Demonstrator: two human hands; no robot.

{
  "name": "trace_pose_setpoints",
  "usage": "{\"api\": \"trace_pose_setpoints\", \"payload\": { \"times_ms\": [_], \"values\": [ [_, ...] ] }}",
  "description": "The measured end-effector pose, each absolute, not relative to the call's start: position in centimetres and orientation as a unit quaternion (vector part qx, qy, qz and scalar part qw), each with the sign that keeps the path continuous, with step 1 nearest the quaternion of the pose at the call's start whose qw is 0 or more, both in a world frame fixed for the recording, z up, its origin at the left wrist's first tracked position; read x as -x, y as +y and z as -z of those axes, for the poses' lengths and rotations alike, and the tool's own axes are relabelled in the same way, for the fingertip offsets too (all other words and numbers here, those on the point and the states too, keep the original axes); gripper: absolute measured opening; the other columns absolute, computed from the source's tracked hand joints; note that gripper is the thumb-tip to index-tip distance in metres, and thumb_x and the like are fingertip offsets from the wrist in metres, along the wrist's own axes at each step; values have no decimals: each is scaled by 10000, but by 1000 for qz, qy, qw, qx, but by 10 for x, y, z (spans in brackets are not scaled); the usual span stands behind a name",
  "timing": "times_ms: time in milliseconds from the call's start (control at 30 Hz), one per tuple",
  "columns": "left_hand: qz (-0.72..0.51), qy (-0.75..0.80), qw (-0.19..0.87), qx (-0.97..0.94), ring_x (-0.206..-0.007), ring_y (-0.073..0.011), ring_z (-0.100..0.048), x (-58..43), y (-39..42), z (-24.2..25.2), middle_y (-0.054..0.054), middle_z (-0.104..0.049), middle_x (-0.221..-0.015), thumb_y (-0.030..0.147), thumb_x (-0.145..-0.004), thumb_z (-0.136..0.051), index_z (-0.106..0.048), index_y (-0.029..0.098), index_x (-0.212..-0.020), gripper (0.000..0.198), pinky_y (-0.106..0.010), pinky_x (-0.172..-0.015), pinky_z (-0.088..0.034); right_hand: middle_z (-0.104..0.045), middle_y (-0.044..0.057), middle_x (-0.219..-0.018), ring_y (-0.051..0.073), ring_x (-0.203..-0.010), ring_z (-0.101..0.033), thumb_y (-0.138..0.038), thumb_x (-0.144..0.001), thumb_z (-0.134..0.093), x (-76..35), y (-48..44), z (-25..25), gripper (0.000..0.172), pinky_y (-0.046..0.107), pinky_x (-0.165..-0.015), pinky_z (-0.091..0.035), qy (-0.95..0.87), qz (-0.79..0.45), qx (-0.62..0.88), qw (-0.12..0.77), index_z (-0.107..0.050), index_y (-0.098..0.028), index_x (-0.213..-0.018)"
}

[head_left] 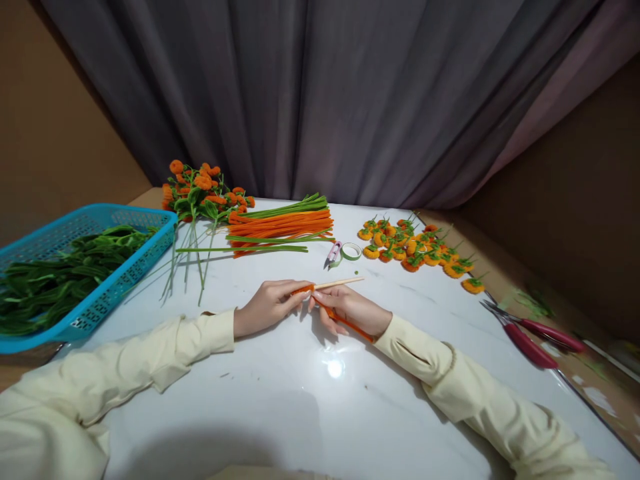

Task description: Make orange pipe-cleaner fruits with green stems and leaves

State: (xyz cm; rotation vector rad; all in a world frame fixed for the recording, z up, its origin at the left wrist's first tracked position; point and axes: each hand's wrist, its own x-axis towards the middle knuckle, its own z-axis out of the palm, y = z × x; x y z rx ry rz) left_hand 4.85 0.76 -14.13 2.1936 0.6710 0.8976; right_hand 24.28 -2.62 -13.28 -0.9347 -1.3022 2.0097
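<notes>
Over the middle of the white table, my left hand (270, 307) is closed on a thin wooden stick (343, 283), whose tapered end points right. Orange pipe cleaner (304, 289) is coiled around the stick beside my left fingertips. My right hand (353, 310) pinches the pipe cleaner close to the coil, and its loose tail runs below the palm toward my right cuff. Both hands nearly touch at the fingertips. Behind them lies a stack of straight orange pipe cleaners (283, 230) with green pipe cleaners (295, 206) along its far side and a few in front.
A blue basket (167, 233) of green fuzzy leaves (75, 273) stands left. Orange flowers on stems (203, 180) lie behind it. Small pink-handled snips (334, 253) and green tape (351, 251) sit past my hands. Several orange-yellow pumpkin-like pieces (413, 247) and red-handled pliers (533, 343) are right.
</notes>
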Motion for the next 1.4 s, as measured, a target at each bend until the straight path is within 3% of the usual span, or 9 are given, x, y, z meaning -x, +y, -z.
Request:
{"api": "trace_pose_setpoints", "payload": {
  "times_ms": [267,500,600,767,1000,1233,1400],
  "values": [
    [-362,223,247,-871,-532,-97,-574,-49,11,145,-39,-675,-698,221,-904,-457,-652,124,-1038,255,-189,-575,-473,-567,-16,-422,66,-284,-404,-404,-846,-530,-243,-24,135,294,165,-303,-292,-482,-755,349,275,-537,-127,-746],
    [-362,201,225,-882,-594,-124,-616,-49,12,146,-80,-702,-768,210,-897,-458,-654,111,-1054,270,-210,-601,-486,-499,-48,-383,39,-255,-317,-360,-863,-520,-244,-27,132,278,152,-279,-207,-502,-746,351,261,-534,-126,-714],
    [-334,235,293,-865,-496,-104,-567,-49,13,142,-40,-666,-642,240,-892,-467,-681,122,-967,255,-198,-531,-461,-478,-59,-377,27,-256,-261,-361,-891,-480,-246,-26,128,286,152,-286,-181,-512,-744,354,244,-552,-117,-762],
    [-225,276,494,-793,-357,-63,-437,-49,18,135,44,-504,-439,308,-868,-515,-681,104,-886,263,-171,-401,-375,-482,-52,-390,19,-269,-208,-354,-889,-488,-257,-20,122,302,157,-288,-120,-530,-767,322,164,-587,-70,-875],
    [-146,265,613,-730,-296,-34,-321,-46,22,129,85,-413,-364,368,-845,-545,-655,70,-887,321,-156,-338,-258,-531,-35,-399,45,-215,-275,-300,-875,-496,-269,-16,116,231,151,-238,-177,-493,-822,264,108,-561,-85,-929],
    [-87,240,669,-698,-308,-44,-390,-44,27,128,58,-473,-398,374,-807,-597,-657,60,-865,325,-147,-310,-274,-532,-6,-373,36,-204,-265,-287,-831,-528,-271,-10,123,251,147,-229,-176,-501,-809,285,115,-588,-72,-715],
    [-80,215,692,-684,-359,-65,-485,-44,30,128,4,-581,-495,368,-810,-599,-642,62,-875,316,-158,-359,-379,-509,-18,-359,20,-219,-237,-303,-834,-531,-269,-9,129,282,134,-238,-118,-505,-792,302,162,-571,-87,-657]
  ]
}}
